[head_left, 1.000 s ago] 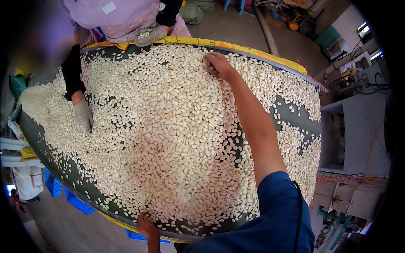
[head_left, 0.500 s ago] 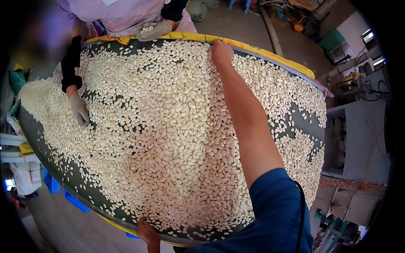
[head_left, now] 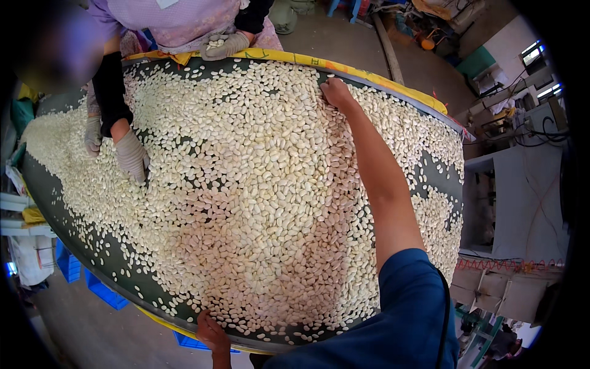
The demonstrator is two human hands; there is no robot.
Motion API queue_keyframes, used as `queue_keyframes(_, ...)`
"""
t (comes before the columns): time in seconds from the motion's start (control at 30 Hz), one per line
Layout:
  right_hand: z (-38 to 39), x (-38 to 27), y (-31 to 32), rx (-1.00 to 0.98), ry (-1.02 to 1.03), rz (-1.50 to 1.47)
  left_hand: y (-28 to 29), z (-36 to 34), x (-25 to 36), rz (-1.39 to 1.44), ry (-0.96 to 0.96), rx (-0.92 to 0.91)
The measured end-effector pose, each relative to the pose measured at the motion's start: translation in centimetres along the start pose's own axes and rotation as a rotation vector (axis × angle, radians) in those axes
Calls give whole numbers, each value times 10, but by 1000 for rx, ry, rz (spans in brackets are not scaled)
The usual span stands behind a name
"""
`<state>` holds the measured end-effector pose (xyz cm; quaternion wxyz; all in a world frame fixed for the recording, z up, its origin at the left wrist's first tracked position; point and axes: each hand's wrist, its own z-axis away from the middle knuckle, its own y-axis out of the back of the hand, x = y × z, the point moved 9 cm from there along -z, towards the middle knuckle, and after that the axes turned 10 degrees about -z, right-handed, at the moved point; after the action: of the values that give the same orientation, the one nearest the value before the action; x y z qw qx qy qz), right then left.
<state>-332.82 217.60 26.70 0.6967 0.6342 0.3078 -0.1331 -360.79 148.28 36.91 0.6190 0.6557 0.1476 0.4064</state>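
White beans [head_left: 279,197] lie in a wide, dense layer over a dark green belt [head_left: 46,172]. My right arm stretches across them to the far side. There my right hand [head_left: 337,92] is closed in a fist-like curl among the beans, just inside the far rim; whatever it may hold is hidden. My left hand [head_left: 212,333] is at the near rim, its fingers curled beside the outermost beans. I cannot make out whether anything is in it.
Across the belt, a person's gloved hand [head_left: 224,47] holds several beans at the yellow-covered far rim [head_left: 295,57]. Further left, two gloved hands, one of them [head_left: 131,157] nearer me, are over the beans. Blue crates [head_left: 104,289] stand on the floor below.
My right hand has come back slightly from the far rim, toward me and to the right. The gloved hands at left have moved right. The whole view has shifted a little.
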Motion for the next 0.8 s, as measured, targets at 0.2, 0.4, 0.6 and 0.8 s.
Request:
queue_keyframes(0.2, 13, -41, -8, -81, -168, -827, 4, -8, -17, -2, 24, 13)
queue_keyframes(0.4, -14, -114, -53, 86, 186, 277, 8, -25, -29, -13, 73, -32)
queue_keyframes(0.6, -17, -99, -54, 69, 65, 124, 16, -39, -31, 43, 3, 30)
queue_keyframes(0.8, 11, -21, -36, 72, -287, -850, 21, -50, -43, 10, 27, 19)
